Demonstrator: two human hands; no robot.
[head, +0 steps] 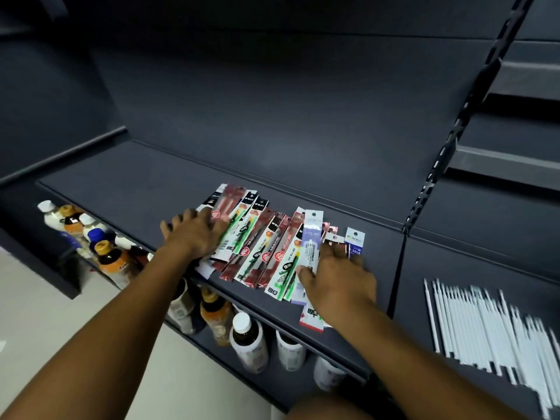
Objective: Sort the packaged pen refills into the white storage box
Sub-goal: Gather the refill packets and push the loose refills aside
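A row of packaged pen refills (266,250), in red, green and black sleeves, lies fanned across the dark shelf (151,180). My left hand (194,234) rests flat on the left end of the row, fingers spread over the packs. My right hand (339,280) lies on the right end, its thumb beside a pale lilac-and-white pack (312,237) that stands out above the others. A blue-and-white pack (355,242) sits at the far right of the row. No white storage box is in view.
Loose white refill tubes (485,322) lie in a spread on the neighbouring shelf at right. Drink bottles (245,338) stand on the lower shelf beneath the front edge. A slotted upright (448,147) divides the two shelf bays.
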